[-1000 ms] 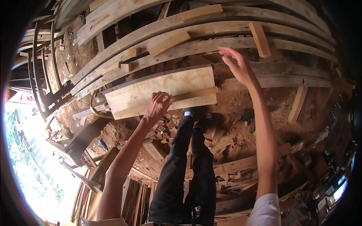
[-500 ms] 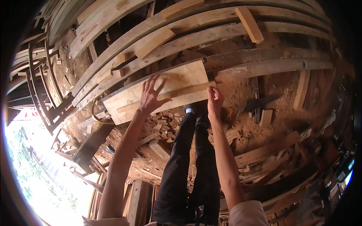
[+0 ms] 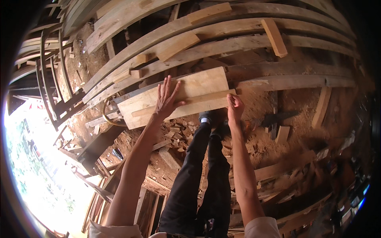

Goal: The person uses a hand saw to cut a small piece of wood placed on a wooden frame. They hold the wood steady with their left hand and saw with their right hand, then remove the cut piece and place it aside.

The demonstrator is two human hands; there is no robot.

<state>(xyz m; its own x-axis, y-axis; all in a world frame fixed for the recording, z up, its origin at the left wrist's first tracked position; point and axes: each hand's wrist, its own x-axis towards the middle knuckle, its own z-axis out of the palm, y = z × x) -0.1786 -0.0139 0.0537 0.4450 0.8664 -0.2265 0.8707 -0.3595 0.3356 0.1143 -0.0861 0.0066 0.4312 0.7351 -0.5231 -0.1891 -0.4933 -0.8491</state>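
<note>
A pale plywood board (image 3: 201,82) lies across the middle of the view, with a narrow wooden strip (image 3: 200,98) lengthwise on it. My left hand (image 3: 166,99) rests on the board with its fingers spread, its thumb near the strip. My right hand (image 3: 234,107) pinches the strip's right end at the board's near right corner. A curved, hoop-like piece (image 3: 107,115) shows past the board's left end. My shoes are partly hidden just below the board.
Long parallel beams (image 3: 238,27) fill the far side, with short offcuts (image 3: 274,37) on them. Dark wooden frames (image 3: 59,91) stand at the left beside a bright opening. Wood scraps (image 3: 172,158) litter the dirt floor (image 3: 258,146) around my legs; more timber is piled behind me.
A second ago my left hand gripped the strip; it has since spread flat on the board. My right hand came down from the air and closed on the strip's right end.
</note>
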